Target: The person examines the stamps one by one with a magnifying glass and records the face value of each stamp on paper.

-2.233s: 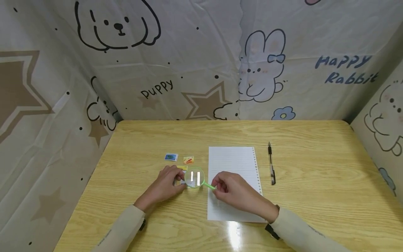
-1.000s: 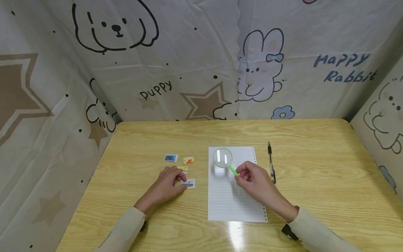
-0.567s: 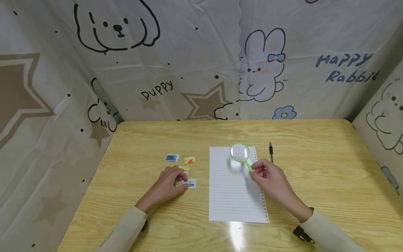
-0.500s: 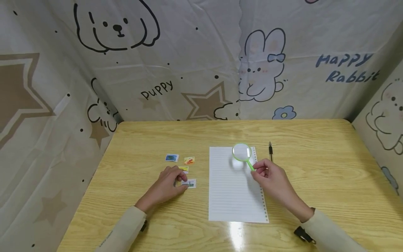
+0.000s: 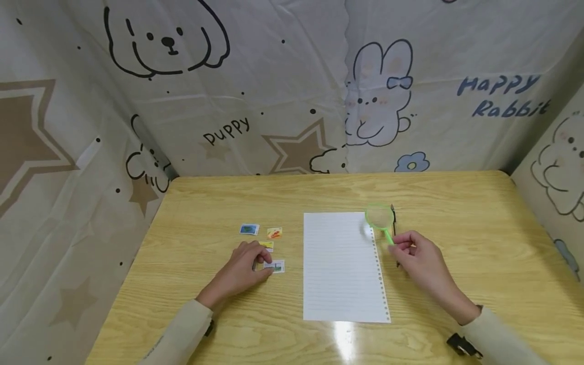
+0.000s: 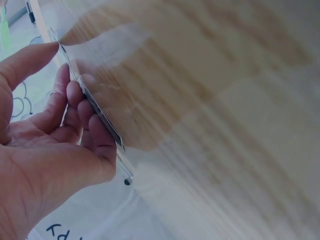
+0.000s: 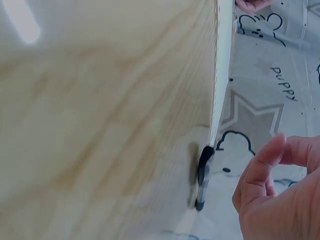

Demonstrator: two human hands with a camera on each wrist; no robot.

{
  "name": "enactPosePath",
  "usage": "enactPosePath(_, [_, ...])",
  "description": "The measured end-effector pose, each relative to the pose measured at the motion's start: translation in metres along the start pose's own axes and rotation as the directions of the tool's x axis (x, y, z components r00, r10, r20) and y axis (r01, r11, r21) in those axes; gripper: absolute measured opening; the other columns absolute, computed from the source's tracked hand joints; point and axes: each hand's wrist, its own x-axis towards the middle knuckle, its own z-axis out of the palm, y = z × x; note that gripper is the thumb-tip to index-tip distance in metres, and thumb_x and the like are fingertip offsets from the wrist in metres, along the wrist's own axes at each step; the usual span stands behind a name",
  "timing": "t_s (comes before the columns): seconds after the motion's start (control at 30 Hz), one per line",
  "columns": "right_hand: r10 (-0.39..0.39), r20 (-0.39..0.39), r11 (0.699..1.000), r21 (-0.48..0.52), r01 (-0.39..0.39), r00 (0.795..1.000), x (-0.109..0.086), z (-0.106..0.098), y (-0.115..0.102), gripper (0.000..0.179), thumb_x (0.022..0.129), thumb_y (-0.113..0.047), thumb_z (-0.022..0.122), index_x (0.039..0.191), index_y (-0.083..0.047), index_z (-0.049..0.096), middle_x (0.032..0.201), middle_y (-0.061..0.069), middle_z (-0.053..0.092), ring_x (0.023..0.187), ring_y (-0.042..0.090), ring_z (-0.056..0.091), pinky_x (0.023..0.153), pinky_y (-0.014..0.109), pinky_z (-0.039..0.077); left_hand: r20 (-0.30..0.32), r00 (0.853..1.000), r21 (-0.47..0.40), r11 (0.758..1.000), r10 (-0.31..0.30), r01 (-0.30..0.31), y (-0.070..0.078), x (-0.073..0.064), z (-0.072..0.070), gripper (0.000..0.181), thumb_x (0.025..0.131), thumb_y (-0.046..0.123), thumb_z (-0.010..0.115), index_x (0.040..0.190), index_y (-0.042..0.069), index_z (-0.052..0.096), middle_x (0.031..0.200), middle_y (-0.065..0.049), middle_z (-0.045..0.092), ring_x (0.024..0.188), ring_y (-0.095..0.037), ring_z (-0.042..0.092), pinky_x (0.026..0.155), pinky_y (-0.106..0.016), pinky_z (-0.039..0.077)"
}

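In the head view my right hand pinches the green handle of a magnifying glass. Its round lens hangs over the paper's top right corner and reaches the pen. My left hand rests on the table with bent fingers, its thumb and fingertips touching a small white-bordered stamp with a green picture. A yellow stamp lies partly under its fingers, and something else there is hidden. Beyond lie an orange stamp and a blue one. The left wrist view has these fingertips on a thin flat edge.
A lined sheet of paper with punched holes lies between the hands. Right of it a black pen is partly covered by the right hand; its clip end appears in the right wrist view. Printed cloth walls the wooden table.
My right hand has carried the magnifying glass from above the stamps rightward across the paper to its top right corner near the pen. My left hand has stayed in place.
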Motion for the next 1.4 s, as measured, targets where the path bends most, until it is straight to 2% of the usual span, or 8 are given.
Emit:
enactPosePath(0.23, [0.037,-0.040,0.999,-0.028,-0.039,0.999,0.001,-0.019,0.010,0.033,0.106,-0.018,0.071,0.125,0.008,0.064,0.101,0.013,0.065,0.073,0.017,0.064,0.059,0.026,0.051,-0.004,1.000,-0.006,1.000,0.011,-0.011,0.001,0.003,0.000,0.014,0.097,0.013,0.083,0.099,0.013,0.069,0.092,0.002,0.054,0.094,-0.019,0.043,0.091,-0.046,0.033])
enactPosePath(0.6, [0.060,-0.096,0.987,-0.144,-0.073,0.994,0.005,-0.047,0.030,0.034,0.106,-0.020,0.069,0.123,0.008,0.064,0.095,0.012,0.069,0.070,0.018,0.066,0.059,0.027,0.050,-0.012,1.000,-0.005,1.000,-0.004,0.004,0.000,0.000,0.003,0.015,0.097,0.014,0.083,0.101,0.014,0.069,0.094,0.003,0.055,0.094,-0.019,0.044,0.091,-0.046,0.034])
enactPosePath(0.87, [0.117,-0.061,0.981,-0.146,-0.125,0.991,0.006,-0.068,0.046,0.038,0.108,-0.019,0.066,0.126,0.014,0.061,0.100,0.016,0.071,0.073,0.016,0.071,0.063,0.027,0.057,-0.007,1.000,0.012,1.000,0.002,-0.001,0.000,0.002,0.001,0.015,0.097,0.013,0.084,0.100,0.014,0.069,0.094,0.003,0.055,0.095,-0.018,0.044,0.092,-0.045,0.034])
enactPosePath(0.97, [0.128,-0.055,0.977,-0.163,-0.135,0.990,0.008,-0.074,0.051,0.040,0.108,-0.020,0.067,0.127,0.015,0.060,0.101,0.016,0.072,0.073,0.015,0.070,0.064,0.025,0.056,-0.004,1.000,0.010,1.000,-0.003,0.003,0.001,0.003,0.001,0.015,0.097,0.014,0.083,0.101,0.015,0.069,0.094,0.004,0.055,0.096,-0.018,0.044,0.092,-0.046,0.034])
enactPosePath(1.4, [0.235,0.006,0.960,-0.160,-0.231,0.972,0.016,-0.085,0.062,0.042,0.108,-0.019,0.064,0.128,0.016,0.057,0.101,0.016,0.071,0.077,0.014,0.070,0.065,0.027,0.058,-0.022,1.000,0.009,1.000,-0.020,0.020,0.003,0.000,0.005,0.014,0.097,0.012,0.082,0.098,0.015,0.069,0.095,0.003,0.056,0.096,-0.019,0.044,0.094,-0.048,0.035])
